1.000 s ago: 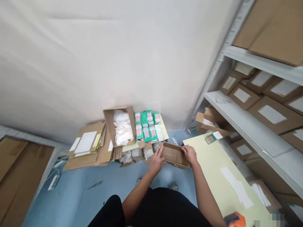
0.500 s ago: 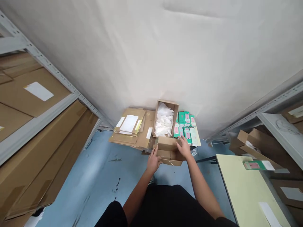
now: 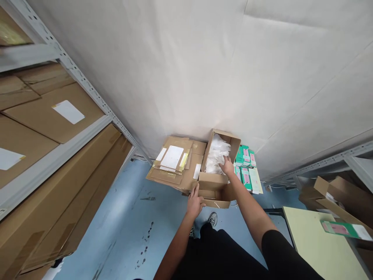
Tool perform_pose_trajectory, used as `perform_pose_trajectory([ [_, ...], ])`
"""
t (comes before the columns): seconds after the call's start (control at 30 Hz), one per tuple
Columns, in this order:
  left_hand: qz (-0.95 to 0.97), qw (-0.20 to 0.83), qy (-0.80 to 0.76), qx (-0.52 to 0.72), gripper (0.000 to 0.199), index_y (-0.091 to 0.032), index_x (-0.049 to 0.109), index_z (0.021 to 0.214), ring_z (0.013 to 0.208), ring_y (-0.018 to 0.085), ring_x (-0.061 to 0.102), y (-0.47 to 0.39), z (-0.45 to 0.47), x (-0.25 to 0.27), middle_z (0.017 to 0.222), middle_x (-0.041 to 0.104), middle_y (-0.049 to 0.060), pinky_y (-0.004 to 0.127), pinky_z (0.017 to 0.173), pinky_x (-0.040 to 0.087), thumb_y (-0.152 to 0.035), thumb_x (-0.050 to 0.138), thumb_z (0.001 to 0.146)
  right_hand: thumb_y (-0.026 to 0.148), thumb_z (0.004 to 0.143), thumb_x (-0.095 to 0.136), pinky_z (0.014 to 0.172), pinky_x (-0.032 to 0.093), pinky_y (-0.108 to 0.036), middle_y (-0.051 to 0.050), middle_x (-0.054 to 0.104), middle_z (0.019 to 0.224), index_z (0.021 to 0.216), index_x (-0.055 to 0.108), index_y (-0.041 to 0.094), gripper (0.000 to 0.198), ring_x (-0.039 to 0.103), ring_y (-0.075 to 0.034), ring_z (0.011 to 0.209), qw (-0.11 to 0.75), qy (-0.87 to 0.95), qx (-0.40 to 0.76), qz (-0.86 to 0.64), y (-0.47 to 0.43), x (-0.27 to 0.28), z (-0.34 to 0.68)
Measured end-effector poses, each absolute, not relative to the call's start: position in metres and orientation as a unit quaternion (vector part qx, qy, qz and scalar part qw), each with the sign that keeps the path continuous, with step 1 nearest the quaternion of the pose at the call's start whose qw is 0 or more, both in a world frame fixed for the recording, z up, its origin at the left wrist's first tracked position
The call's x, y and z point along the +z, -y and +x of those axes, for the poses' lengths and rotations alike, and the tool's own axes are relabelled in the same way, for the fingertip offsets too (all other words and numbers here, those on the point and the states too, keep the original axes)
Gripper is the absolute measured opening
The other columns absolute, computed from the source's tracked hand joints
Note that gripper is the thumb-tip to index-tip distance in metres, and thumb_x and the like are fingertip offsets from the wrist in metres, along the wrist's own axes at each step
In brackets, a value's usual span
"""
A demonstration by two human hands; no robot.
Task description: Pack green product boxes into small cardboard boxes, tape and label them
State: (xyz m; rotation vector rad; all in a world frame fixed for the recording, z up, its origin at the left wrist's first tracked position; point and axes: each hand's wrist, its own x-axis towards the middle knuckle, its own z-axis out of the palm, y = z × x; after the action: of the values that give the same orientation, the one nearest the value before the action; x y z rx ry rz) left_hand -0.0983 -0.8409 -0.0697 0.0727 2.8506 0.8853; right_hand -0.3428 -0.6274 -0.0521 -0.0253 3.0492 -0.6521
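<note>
An open cardboard box (image 3: 208,179) stands in front of me, its inside bare where I can see it. My left hand (image 3: 196,201) grips this box by its left wall. Just behind it sits a second cardboard box (image 3: 234,140) holding crumpled white plastic bags (image 3: 217,153). Over the right side of those bags is my right hand (image 3: 227,166), fingers apart and fingertips at the plastic; no bag is visibly lifted. Right of the boxes lie several green-and-pink cartons (image 3: 246,177), partly hidden by my right forearm.
Flattened cardboard (image 3: 186,177) with white labels is stacked to the left. A shelf rack (image 3: 84,134) of large cartons runs along the left side. At right are a pale yellow table (image 3: 309,241), one green carton (image 3: 340,228) and open boxes on another rack.
My right hand has left the front box's right wall and moved forward to the white plastic bags. My left hand stays on the front box. The view has shifted, moving everything rightward.
</note>
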Motion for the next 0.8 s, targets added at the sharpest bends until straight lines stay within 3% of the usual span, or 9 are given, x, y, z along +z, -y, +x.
perform_pose_trajectory([
  [0.07,0.023,0.084,-0.954,0.286,0.009,-0.02,0.077,0.085,0.156,0.037,0.03,0.837,-0.101,-0.068,0.174,0.021,0.007,0.056,0.118,0.041,-0.02,0.083,0.078,0.03,0.086,0.07,0.095,0.051,-0.034,-0.02,0.048,0.154,0.156,0.042,0.02,0.076,0.067,-0.029,0.119,0.031,-0.982,-0.188,0.003,0.632,-0.055,-0.36],
  [0.17,0.023,0.092,-0.958,0.271,0.009,-0.02,0.078,0.086,0.155,0.038,0.032,0.833,-0.107,-0.064,0.174,0.022,0.007,0.058,0.117,0.041,-0.018,0.082,0.078,0.027,0.088,0.069,0.09,0.051,-0.032,-0.021,0.063,0.137,0.156,0.041,0.016,0.075,0.071,-0.027,0.109,0.081,-0.985,-0.152,0.005,0.635,-0.058,-0.377],
  [0.3,0.025,0.096,-0.961,0.258,0.008,-0.02,0.078,0.087,0.155,0.038,0.031,0.831,-0.117,-0.058,0.174,0.022,0.006,0.059,0.118,0.04,-0.02,0.081,0.08,0.02,0.098,0.054,0.088,0.051,-0.034,-0.019,0.074,0.114,0.134,0.066,0.014,0.038,0.072,-0.027,0.101,0.119,-0.984,-0.132,-0.012,0.637,-0.056,-0.384],
  [0.4,0.02,0.085,-0.963,0.253,0.007,-0.021,0.078,0.086,0.156,0.036,0.03,0.831,-0.124,-0.055,0.174,0.021,0.005,0.057,0.118,0.04,-0.021,0.081,0.08,0.022,0.103,0.048,0.087,0.051,-0.034,-0.019,0.072,0.116,0.114,0.075,0.015,0.03,0.073,-0.027,0.097,0.097,-0.985,-0.142,-0.017,0.638,-0.049,-0.382],
  [0.6,0.04,0.078,-0.964,0.25,0.014,-0.021,0.079,0.091,0.156,0.037,0.03,0.834,-0.135,-0.051,0.175,0.02,0.005,0.056,0.118,0.041,-0.022,0.082,0.078,0.023,0.101,0.051,0.086,0.05,-0.029,-0.016,0.074,0.118,0.115,0.075,0.013,0.03,0.07,-0.024,0.099,0.023,-0.985,-0.166,-0.036,0.637,-0.024,-0.37],
  [0.8,0.057,0.067,-0.961,0.264,0.011,-0.02,0.079,0.087,0.155,0.038,0.03,0.839,-0.136,-0.049,0.174,0.021,0.006,0.056,0.117,0.042,-0.019,0.081,0.077,0.027,0.101,0.045,0.086,0.048,-0.032,-0.015,0.073,0.102,0.101,0.076,0.014,0.033,0.065,-0.025,0.092,-0.095,-0.961,-0.246,-0.08,0.629,0.008,-0.33],
])
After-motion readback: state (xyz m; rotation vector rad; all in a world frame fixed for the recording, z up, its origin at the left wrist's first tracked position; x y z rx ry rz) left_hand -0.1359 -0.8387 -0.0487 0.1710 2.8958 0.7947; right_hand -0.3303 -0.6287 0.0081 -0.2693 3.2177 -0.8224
